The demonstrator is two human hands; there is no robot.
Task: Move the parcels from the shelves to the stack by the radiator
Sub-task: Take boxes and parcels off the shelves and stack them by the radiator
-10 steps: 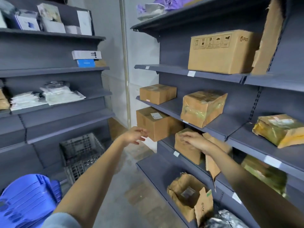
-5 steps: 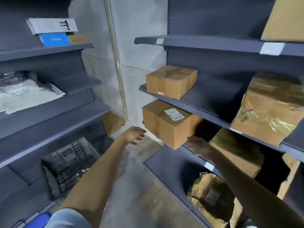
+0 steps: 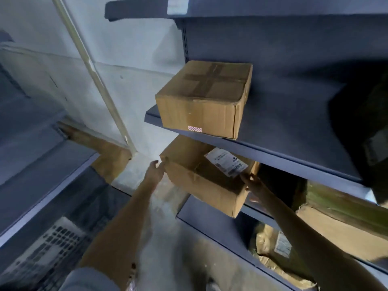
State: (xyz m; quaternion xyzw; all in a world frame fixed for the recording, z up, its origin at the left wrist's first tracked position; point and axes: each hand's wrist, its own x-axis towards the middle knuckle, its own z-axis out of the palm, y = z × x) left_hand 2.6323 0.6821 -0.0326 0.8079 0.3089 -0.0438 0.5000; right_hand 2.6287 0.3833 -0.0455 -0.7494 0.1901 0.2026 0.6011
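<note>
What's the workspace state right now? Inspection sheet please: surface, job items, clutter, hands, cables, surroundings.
Surface: dark metal shelf, several tiers.
Job's things: labelled box on the lower tier, jutting past the shelf end; taped box on the tier above, untouched.
Clutter: crumpled open carton on the bottom tier; wrapped parcel at right, blurred.
Hands: left hand flat against the labelled box's left end; right hand on its right end, fingers at the top edge.
Cables: nothing seen.
Surroundings: pale wall with a pipe; grey crate at lower left.
</note>
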